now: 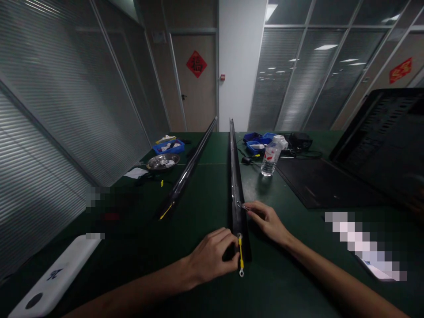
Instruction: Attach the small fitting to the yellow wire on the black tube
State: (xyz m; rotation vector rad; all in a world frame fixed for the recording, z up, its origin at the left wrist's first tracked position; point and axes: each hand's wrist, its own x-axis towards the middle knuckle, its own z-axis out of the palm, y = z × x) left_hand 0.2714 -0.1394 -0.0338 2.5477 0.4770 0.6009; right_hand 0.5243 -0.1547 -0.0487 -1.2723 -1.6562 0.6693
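Observation:
A long dark metal rail (236,176) runs away from me across the green table. My left hand (215,256) is curled at its near end, thumb and fingers closed about the left edge; their exact contact is partly hidden. Right beside those fingertips lies a short yellow wire (241,254) with ring terminals, its lower ring hanging free past the fingers. Farther up the rail, my right hand (265,221) pinches a small shiny piece (244,206) against the rail's inside; its kind is too small to make out.
A second rail (190,168) with a yellow wire (166,212) lies to the left. Beyond it are a metal bowl (163,162) and a blue tray (168,147). On the right stand a water bottle (270,157), blue bins (260,142) and a black mat (318,183). A white device (54,276) lies near left.

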